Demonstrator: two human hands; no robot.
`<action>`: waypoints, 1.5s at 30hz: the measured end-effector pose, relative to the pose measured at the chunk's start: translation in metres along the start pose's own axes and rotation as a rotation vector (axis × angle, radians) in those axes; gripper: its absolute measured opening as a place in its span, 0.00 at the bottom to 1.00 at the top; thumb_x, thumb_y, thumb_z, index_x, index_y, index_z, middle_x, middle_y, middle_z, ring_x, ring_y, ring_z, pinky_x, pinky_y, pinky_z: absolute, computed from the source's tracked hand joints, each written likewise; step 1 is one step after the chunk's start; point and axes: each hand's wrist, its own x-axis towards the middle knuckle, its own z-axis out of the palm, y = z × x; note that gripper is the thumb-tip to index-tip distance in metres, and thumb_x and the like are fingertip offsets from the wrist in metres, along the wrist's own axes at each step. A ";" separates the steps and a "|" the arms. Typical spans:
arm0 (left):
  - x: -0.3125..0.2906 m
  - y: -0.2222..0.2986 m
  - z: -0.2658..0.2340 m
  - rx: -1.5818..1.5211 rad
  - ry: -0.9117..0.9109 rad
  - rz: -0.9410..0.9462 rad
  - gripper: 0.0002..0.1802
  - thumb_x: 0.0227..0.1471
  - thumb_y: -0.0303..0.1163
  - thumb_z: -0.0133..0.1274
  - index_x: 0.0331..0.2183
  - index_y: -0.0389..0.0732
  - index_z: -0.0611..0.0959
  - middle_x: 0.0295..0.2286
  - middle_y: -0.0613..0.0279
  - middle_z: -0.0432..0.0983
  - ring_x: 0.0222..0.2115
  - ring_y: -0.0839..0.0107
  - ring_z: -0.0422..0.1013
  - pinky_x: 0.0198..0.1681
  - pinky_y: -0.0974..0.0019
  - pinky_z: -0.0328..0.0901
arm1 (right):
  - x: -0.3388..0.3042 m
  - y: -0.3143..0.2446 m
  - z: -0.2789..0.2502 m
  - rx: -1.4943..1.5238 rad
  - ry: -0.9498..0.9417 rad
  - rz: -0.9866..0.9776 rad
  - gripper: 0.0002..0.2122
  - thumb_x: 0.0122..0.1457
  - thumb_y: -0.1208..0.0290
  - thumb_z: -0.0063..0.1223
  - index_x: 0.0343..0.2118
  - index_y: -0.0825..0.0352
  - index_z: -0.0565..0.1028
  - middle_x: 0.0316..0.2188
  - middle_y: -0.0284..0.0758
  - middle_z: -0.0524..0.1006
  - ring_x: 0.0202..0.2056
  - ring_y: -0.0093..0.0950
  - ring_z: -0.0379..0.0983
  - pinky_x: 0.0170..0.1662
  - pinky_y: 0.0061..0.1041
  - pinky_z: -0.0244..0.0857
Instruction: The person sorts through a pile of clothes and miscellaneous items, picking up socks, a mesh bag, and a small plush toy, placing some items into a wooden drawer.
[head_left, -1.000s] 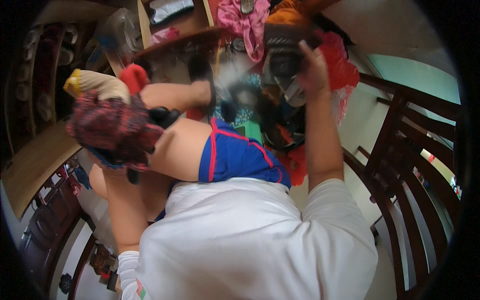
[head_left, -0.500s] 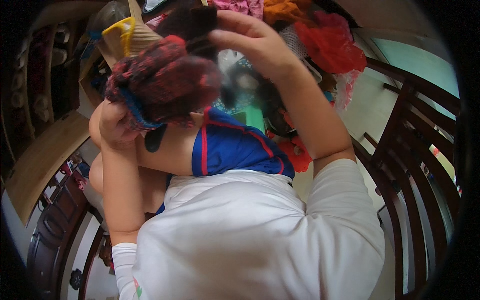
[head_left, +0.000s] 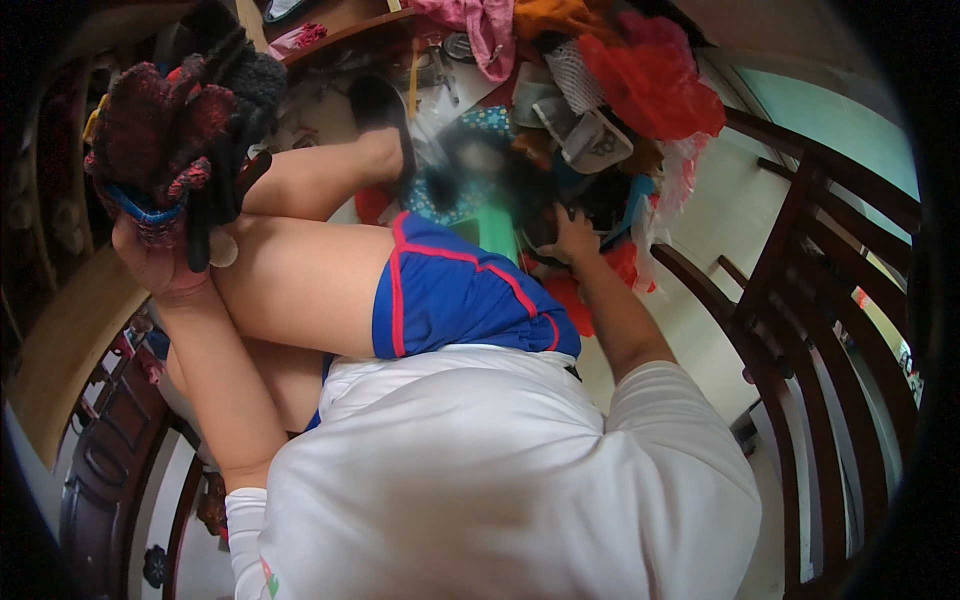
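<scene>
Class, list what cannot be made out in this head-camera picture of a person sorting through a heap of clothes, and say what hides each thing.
1. Right hand, head view: fingertips buried in the clothes heap; any grip is hidden.
2. Middle of the heap: a blurred patch.
3. Left hand: fingers covered by the red and black knitted bundle it holds up.
4. Wooden chair: cut off by the dark rim at the right edge.

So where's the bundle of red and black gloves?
In the head view, the glove bundle is upper left, held up in the left hand, above the bare knee.
</scene>
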 end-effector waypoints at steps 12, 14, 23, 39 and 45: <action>-0.001 0.030 0.008 -0.051 -0.036 -0.028 0.30 0.47 0.45 0.44 0.50 0.39 0.68 0.46 0.54 0.68 0.48 0.58 0.64 0.55 0.54 0.54 | 0.028 0.055 -0.089 1.612 0.132 -0.157 0.19 0.47 0.75 0.49 0.45 0.70 0.67 0.41 0.35 0.70 0.41 0.30 0.68 0.44 0.28 0.63; -0.005 0.030 0.025 0.260 0.186 0.181 0.33 0.47 0.45 0.44 0.53 0.39 0.65 0.47 0.52 0.67 0.49 0.55 0.63 0.56 0.50 0.52 | 0.025 0.067 -0.113 1.718 0.138 -0.242 0.20 0.48 0.74 0.49 0.46 0.69 0.66 0.42 0.36 0.70 0.42 0.30 0.67 0.45 0.28 0.63; 0.005 0.040 -0.058 -0.221 -0.134 -0.109 0.33 0.46 0.45 0.46 0.52 0.40 0.66 0.47 0.52 0.68 0.49 0.55 0.63 0.56 0.51 0.52 | 0.038 0.048 -0.036 0.694 0.235 -0.426 0.42 0.41 0.58 0.63 0.58 0.57 0.52 0.53 0.42 0.62 0.54 0.37 0.58 0.57 0.44 0.48; 0.008 0.043 -0.061 -0.215 -0.135 -0.169 0.30 0.47 0.42 0.47 0.50 0.38 0.67 0.47 0.54 0.68 0.49 0.57 0.63 0.56 0.53 0.54 | 0.051 0.014 0.002 0.063 -0.225 -0.251 0.23 0.45 0.63 0.58 0.47 0.57 0.70 0.46 0.40 0.70 0.51 0.41 0.61 0.50 0.40 0.58; 0.007 0.039 -0.042 -0.314 -0.375 -0.197 0.31 0.47 0.43 0.47 0.51 0.38 0.66 0.47 0.54 0.68 0.49 0.57 0.63 0.56 0.53 0.54 | 0.027 0.044 -0.039 -0.125 0.408 0.137 0.24 0.48 0.60 0.55 0.50 0.57 0.66 0.51 0.43 0.64 0.52 0.41 0.60 0.50 0.41 0.58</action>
